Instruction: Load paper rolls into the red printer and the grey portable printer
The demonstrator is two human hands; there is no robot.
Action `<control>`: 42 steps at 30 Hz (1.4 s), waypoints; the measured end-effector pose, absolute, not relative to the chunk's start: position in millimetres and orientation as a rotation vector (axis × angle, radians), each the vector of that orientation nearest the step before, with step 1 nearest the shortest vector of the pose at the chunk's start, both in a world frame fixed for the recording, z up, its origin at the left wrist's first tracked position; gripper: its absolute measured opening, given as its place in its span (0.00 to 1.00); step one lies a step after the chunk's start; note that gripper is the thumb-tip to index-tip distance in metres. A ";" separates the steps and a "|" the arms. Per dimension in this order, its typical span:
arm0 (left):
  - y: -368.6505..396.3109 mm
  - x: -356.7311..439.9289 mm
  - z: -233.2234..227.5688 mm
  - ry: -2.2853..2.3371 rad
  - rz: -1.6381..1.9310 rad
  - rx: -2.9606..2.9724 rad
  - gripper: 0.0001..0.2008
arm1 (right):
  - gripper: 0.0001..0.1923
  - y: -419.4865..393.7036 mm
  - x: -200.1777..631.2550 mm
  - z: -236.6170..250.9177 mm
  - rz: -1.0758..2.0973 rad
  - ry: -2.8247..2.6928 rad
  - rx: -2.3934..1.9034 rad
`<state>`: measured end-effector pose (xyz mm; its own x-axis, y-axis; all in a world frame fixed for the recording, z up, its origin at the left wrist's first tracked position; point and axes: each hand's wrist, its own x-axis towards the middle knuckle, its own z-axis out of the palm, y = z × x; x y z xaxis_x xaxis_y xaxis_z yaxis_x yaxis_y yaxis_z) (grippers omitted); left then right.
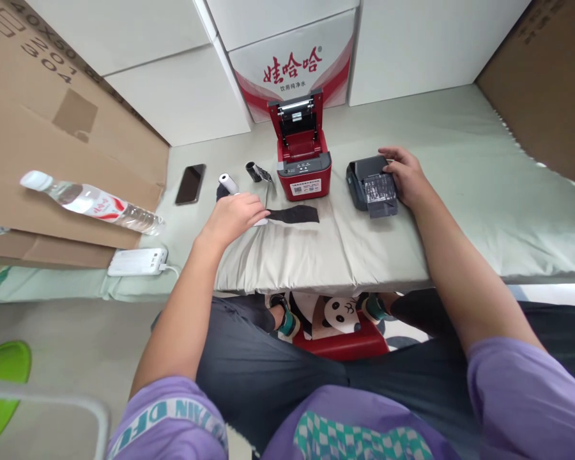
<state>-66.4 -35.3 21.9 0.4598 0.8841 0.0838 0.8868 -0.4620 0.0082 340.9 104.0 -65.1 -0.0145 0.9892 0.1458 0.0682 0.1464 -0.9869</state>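
Partly hidden — left hand (237, 216) covers paper (261, 222).

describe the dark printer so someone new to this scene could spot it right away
Start from the white carton with red lettering at the back; the red printer sits before it, lid up. Just right of that, under the right hand, lies the dark printer. It is charcoal grey and lower than its red neighbour, and its clear lid is open.

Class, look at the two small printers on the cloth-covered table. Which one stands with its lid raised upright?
The red printer in the middle: its lid stands up and no hand touches it. The dark grey printer to its right lies low under the right hand.
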 end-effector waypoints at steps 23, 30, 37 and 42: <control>-52.3 2.8 37.1 -2.075 -1.885 -2.343 0.12 | 0.19 -65.9 172.4 -18.9 1.584 -1.073 -0.760; -57.9 12.7 27.7 -1.990 -2.133 -2.253 0.12 | 0.20 -36.9 148.5 -2.7 1.409 -0.953 -0.737; -65.5 5.5 24.7 -1.984 -2.023 -2.413 0.10 | 0.22 51.7 168.7 66.6 0.970 -1.258 -0.732; -71.4 4.4 32.3 -1.679 -1.762 -2.517 0.08 | 0.12 86.1 178.8 122.1 1.218 -1.552 -0.633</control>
<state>4.4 -71.4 32.3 0.0643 0.8444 0.5318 0.4905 -0.4909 0.7201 178.8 86.1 122.1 -0.3421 0.8542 0.3914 -0.1768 0.3506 -0.9197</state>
